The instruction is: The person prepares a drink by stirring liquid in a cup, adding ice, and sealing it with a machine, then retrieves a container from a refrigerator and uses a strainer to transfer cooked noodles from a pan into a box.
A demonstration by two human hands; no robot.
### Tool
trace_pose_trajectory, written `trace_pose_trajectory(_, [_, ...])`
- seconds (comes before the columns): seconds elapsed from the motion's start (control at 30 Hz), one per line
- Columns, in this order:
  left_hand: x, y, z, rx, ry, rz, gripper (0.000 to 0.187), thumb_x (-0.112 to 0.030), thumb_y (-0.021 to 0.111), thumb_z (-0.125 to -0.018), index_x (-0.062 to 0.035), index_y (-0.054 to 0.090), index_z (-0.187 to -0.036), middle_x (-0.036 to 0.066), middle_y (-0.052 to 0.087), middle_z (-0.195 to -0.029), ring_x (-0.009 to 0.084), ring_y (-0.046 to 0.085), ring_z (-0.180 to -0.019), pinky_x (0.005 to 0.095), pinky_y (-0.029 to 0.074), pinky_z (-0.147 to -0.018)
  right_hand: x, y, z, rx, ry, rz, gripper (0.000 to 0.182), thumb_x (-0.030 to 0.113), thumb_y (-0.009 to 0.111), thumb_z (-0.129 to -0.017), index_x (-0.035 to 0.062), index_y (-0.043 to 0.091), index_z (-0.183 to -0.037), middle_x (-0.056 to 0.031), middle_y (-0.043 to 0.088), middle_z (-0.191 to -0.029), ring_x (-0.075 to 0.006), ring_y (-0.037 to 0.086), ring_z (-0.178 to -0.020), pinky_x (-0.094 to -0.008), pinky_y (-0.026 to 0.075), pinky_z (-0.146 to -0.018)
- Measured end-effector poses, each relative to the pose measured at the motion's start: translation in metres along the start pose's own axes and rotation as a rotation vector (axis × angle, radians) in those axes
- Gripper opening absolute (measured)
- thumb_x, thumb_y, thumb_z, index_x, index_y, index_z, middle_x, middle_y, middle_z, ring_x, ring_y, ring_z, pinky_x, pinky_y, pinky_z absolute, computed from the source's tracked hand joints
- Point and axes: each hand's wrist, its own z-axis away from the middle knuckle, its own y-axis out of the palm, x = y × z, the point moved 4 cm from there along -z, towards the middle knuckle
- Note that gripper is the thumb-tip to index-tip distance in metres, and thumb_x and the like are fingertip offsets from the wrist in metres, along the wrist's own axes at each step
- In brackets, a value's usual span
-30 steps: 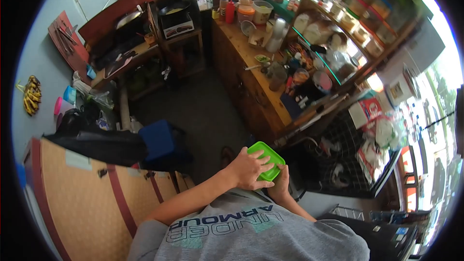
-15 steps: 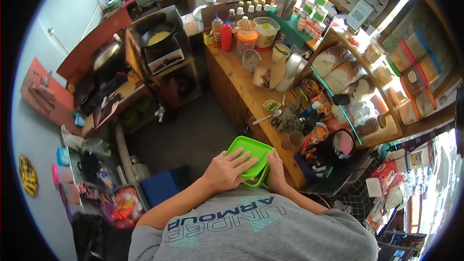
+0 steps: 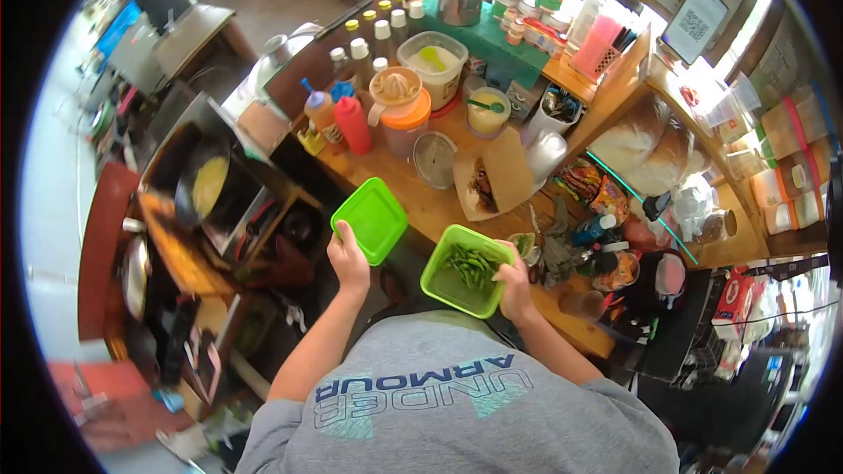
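My left hand [image 3: 349, 263] grips the near edge of a bright green square lid [image 3: 372, 221], thumb on its surface. Held in my right hand [image 3: 514, 285] by its right wall is a green square container [image 3: 436, 271]. It is uncovered, and green chillies or similar pods [image 3: 471, 265] lie inside. Lid and container are apart, side by side in front of my body. Beyond them on the wooden counter sits an open cardboard box [image 3: 509, 171] with dark food in it. A small dish of green pieces [image 3: 522, 244] is just past my right hand.
Squeeze bottles [image 3: 352, 125], an orange-rimmed tub with a juicer [image 3: 403, 114] and a white bucket [image 3: 433, 70] stand along the counter. At the left a wok [image 3: 208, 184] rests on a stove. Packets and a blue-capped bottle [image 3: 594, 228] crowd the right side.
The lid has come off the container and moved left in my left hand. The container has stayed in my right hand, now open. The view has turned and moved nearer the counter.
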Motion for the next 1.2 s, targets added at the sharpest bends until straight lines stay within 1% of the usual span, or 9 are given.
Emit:
trace_pose_trajectory(0.23, [0.180, 0.010, -0.154, 0.282, -0.533, -0.099, 0.069, -0.057, 0.034, -0.107, 0.0036, 0.058, -0.131, 0.010, 0.066, -0.124, 0.0187, 0.062, -0.109, 0.0340, 0.049, -0.092, -0.147, 0.081, -0.131, -0.199, -0.021, 0.048, 0.052, 0.003, 0.045, -0.078, -0.0009, 0.049, -0.130, -0.0107, 0.055, -0.121, -0.0194, 0.052, -0.114, -0.0294, 0.040, -0.102])
trace_pose_trajectory(0.4, [0.147, 0.023, -0.162, 0.323, -0.971, 0.048, 0.092, -0.075, 0.025, -0.099, 0.0029, 0.038, -0.148, 0.019, 0.056, -0.138, 0.0324, 0.056, -0.126, 0.0528, 0.048, -0.100, -0.171, 0.109, -0.184, -0.407, -0.008, -0.053, 0.052, 0.007, 0.046, -0.085, 0.0012, 0.044, -0.136, -0.0115, 0.054, -0.123, -0.0211, 0.051, -0.116, -0.0306, 0.038, -0.104])
trace_pose_trajectory(0.67, [0.116, 0.041, -0.136, 0.439, -0.940, 0.265, 0.100, -0.083, 0.025, -0.093, -0.0084, 0.018, -0.159, 0.021, 0.031, -0.158, 0.0411, 0.040, -0.140, 0.0633, 0.037, -0.109, -0.185, 0.115, -0.201, -0.585, 0.113, 0.153, 0.051, 0.039, 0.051, -0.103, -0.0006, 0.046, -0.135, -0.0110, 0.054, -0.122, -0.0198, 0.053, -0.112, -0.0331, 0.042, -0.099])
trace_pose_trajectory(0.77, [0.110, 0.047, -0.131, 0.429, -0.912, 0.259, 0.098, -0.083, 0.025, -0.093, -0.0136, 0.017, -0.161, 0.018, 0.028, -0.161, 0.0406, 0.035, -0.143, 0.0615, 0.034, -0.110, -0.170, 0.135, -0.185, -0.308, 0.517, -0.192, 0.077, 0.058, 0.050, -0.100, 0.0121, 0.025, -0.157, -0.0214, 0.029, -0.159, -0.0431, 0.024, -0.148, -0.0612, 0.015, -0.119])
trace_pose_trajectory(0.9, [0.111, 0.015, -0.121, 0.328, -0.817, 0.124, 0.095, -0.081, 0.026, -0.094, -0.0150, 0.017, -0.162, 0.014, 0.020, -0.167, 0.0418, 0.029, -0.147, 0.0559, 0.034, -0.112, -0.179, 0.146, -0.184, -0.153, 0.701, -0.342, 0.121, 0.068, 0.058, -0.088, -0.0122, -0.005, -0.154, -0.0317, 0.002, -0.164, -0.0456, 0.009, -0.153, -0.0599, 0.016, -0.122])
trace_pose_trajectory(0.93, [0.108, -0.001, -0.116, 0.315, -0.772, 0.097, 0.094, -0.080, 0.026, -0.095, -0.0150, 0.018, -0.162, 0.012, 0.021, -0.167, 0.0418, 0.029, -0.147, 0.0539, 0.036, -0.111, -0.180, 0.147, -0.186, -0.135, 0.711, -0.370, 0.119, 0.067, 0.056, -0.088, -0.0107, -0.003, -0.155, -0.0322, 0.004, -0.163, -0.0451, 0.012, -0.152, -0.0580, 0.015, -0.123])
trace_pose_trajectory(1.03, [0.125, -0.068, -0.090, 0.319, -0.552, -0.130, 0.083, -0.071, 0.029, -0.101, -0.0136, 0.028, -0.160, 0.005, 0.046, -0.148, 0.0235, 0.052, -0.118, 0.0400, 0.051, -0.091, -0.186, 0.141, -0.205, 0.007, 0.495, -0.515, 0.076, 0.059, 0.059, -0.087, 0.0047, 0.049, -0.139, -0.0170, 0.053, -0.138, -0.0355, 0.048, -0.131, -0.0503, 0.037, -0.113])
trace_pose_trajectory(1.1, [0.116, -0.124, -0.063, 0.238, -0.527, -0.150, 0.073, -0.063, 0.041, -0.103, -0.0126, 0.040, -0.155, 0.000, 0.057, -0.120, 0.0160, 0.054, -0.096, 0.0319, 0.052, -0.080, -0.179, 0.145, -0.205, -0.130, 0.582, -0.664, 0.069, 0.050, 0.063, -0.086, 0.0063, 0.052, -0.138, -0.0163, 0.051, -0.141, -0.0376, 0.050, -0.128, -0.0527, 0.040, -0.111])
trace_pose_trajectory(1.2, [0.117, -0.224, -0.016, 0.062, -0.698, -0.086, 0.065, -0.056, 0.051, -0.102, -0.0121, 0.048, -0.150, 0.003, 0.058, -0.137, 0.0201, 0.061, -0.108, 0.0353, 0.055, -0.083, -0.173, 0.153, -0.200, -0.029, 0.517, -0.622, 0.073, 0.048, 0.069, -0.082, 0.0064, 0.051, -0.139, -0.0154, 0.050, -0.139, -0.0348, 0.049, -0.129, -0.0493, 0.040, -0.111])
